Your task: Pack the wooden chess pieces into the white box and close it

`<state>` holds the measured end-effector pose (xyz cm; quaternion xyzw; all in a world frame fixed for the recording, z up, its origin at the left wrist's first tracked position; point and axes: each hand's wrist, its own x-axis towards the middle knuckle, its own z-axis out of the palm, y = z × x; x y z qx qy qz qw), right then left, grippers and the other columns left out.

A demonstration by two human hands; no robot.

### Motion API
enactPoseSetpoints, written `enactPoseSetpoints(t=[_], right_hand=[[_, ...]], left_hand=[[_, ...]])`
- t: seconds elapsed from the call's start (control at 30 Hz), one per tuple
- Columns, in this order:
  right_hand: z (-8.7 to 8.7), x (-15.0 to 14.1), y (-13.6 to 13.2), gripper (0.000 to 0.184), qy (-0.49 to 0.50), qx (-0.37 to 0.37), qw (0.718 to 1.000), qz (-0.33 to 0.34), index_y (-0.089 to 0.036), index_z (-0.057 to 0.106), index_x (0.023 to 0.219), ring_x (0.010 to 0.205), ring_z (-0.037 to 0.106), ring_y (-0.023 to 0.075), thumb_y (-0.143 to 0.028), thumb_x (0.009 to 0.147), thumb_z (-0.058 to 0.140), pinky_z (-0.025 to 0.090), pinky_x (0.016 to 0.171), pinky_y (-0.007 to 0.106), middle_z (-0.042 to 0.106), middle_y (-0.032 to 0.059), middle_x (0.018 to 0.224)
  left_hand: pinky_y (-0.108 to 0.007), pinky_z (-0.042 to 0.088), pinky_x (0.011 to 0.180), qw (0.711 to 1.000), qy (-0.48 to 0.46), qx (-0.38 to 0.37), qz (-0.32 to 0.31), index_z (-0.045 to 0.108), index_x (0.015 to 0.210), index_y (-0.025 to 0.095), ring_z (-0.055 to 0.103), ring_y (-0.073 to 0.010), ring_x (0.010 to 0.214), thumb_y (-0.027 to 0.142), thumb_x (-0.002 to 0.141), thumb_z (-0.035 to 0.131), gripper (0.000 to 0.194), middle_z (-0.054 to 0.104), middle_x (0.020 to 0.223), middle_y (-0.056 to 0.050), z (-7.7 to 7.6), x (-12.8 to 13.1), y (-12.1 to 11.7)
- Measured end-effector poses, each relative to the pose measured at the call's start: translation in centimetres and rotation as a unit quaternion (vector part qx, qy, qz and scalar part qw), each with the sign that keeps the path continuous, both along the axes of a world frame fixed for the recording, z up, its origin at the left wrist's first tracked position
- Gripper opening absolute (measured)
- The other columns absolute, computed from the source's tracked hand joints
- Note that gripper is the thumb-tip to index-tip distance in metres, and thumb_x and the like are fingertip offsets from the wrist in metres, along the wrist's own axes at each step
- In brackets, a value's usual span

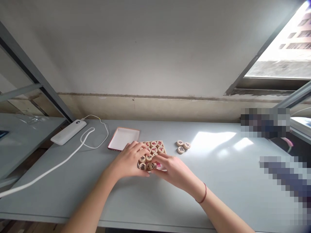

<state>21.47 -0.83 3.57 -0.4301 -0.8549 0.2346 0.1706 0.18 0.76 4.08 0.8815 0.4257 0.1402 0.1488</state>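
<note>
The grey table [220, 197] spans the work area, below a plastered wall [155, 55] and a bright window [284, 42]. At its left end lie a white power bank [68, 132] and a white cable [48, 170], the cable looping away from the hands and not obstructing them. A shallow white tray with a red rim [123, 138] sits just beyond the left hand, near a pale box base [164, 149] that carries a tight cluster of round wooden xiangqi pieces [152, 152]. Three loose xiangqi pieces [182, 146] lie apart to the right, within easy reach.

The left hand [127, 160] and right hand [173, 171] flank the cluster, fingers curved over its near pieces. Neither hand is clenched or released; whether either pinches a single piece cannot be told — the fingers hide the contact points. Curved fingers suit this work: they restrain the outer pieces without pressing them out of line.
</note>
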Motion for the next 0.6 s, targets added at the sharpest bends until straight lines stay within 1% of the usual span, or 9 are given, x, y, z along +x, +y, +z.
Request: enactPoseSetpoints(t=[0.13,0.23,0.3,0.37,0.43,0.5,0.57,0.6], right_hand=[[-0.4,-0.4,0.0,0.009,-0.008,0.013,1.0,0.022,-0.025,0.068,0.089,0.069,0.06,0.0113,-0.026,0.089,0.059,0.044,0.06,0.021,0.064,0.0006,0.088],[-0.1,-0.2,0.1,0.018,0.004,0.022,0.999,0.042,-0.022,0.067,0.079,0.066,0.059,0.0108,-0.024,0.091,0.054,0.043,0.059,0.021,0.063,0.0008,0.081],[0.4,0.4,0.4,0.023,0.013,0.036,0.999,0.036,-0.022,0.066,0.077,0.064,0.059,0.0107,-0.022,0.093,0.048,0.042,0.057,0.021,0.062,0.0009,0.077],[0.7,1.6,1.1,0.022,0.007,0.063,0.998,-0.002,-0.022,0.066,0.086,0.068,0.06,0.0119,-0.022,0.093,0.045,0.044,0.058,0.023,0.064,0.0024,0.084],[0.8,3.1,1.9,0.022,-0.031,0.088,0.993,-0.068,-0.022,0.064,0.101,0.071,0.062,0.0141,-0.025,0.092,0.044,0.048,0.062,0.027,0.064,0.0059,0.101],[0.5,4.5,2.7,0.031,-0.089,0.091,0.982,-0.137,-0.022,0.057,0.118,0.07,0.064,0.0161,-0.03,0.09,0.045,0.051,0.063,0.032,0.057,0.0107,0.12],[-0.1,5.4,3.3,0.044,-0.141,0.067,0.97,-0.188,-0.022,0.048,0.131,0.072,0.066,0.0182,-0.034,0.089,0.047,0.052,0.064,0.035,0.048,0.0144,0.134],[-0.4,5.7,3.6,0.049,-0.16,0.049,0.965,-0.203,-0.022,0.044,0.135,0.077,0.067,0.0198,-0.036,0.089,0.047,0.052,0.065,0.036,0.044,0.0153,0.138]], left_hand=[[-0.04,0.041,0.094,1.0,-0.018,-0.011,-0.014,0.059,0.1,0.026,0.048,-0.0257,0.109,0.034,0.061,0.081,0.046,0.058,0.113,-0.003,-0.1,0.6,-0.3],[-0.04,0.039,0.096,0.999,-0.034,0.002,-0.018,0.06,0.099,0.025,0.047,-0.0254,0.112,0.035,0.067,0.077,0.038,0.058,0.114,-0.003,-0.2,1.1,-0.5],[-0.041,0.039,0.096,0.999,-0.036,0.013,-0.024,0.06,0.103,0.026,0.046,-0.0264,0.113,0.039,0.069,0.076,0.039,0.057,0.116,-0.005,-0.5,1.3,-0.6],[-0.044,0.039,0.096,0.999,-0.031,0.028,-0.034,0.061,0.107,0.028,0.044,-0.0285,0.116,0.043,0.069,0.076,0.044,0.055,0.12,-0.005,-0.8,1.4,-0.5],[-0.045,0.038,0.097,0.998,-0.022,0.046,-0.043,0.063,0.106,0.029,0.042,-0.0296,0.118,0.045,0.07,0.076,0.041,0.052,0.124,-0.006,-1.2,1.5,-0.5],[-0.045,0.037,0.098,0.997,-0.014,0.062,-0.051,0.065,0.101,0.029,0.041,-0.0298,0.119,0.045,0.071,0.075,0.035,0.051,0.126,-0.006,-1.6,1.7,-0.5],[-0.046,0.036,0.099,0.996,-0.003,0.068,-0.055,0.066,0.097,0.029,0.042,-0.0292,0.119,0.044,0.073,0.074,0.029,0.052,0.126,-0.005,-1.9,2.0,-0.6],[-0.046,0.036,0.099,0.996,0.001,0.068,-0.056,0.067,0.095,0.028,0.043,-0.029,0.118,0.043,0.073,0.074,0.027,0.052,0.126,-0.005,-2.0,2.1,-0.6]])
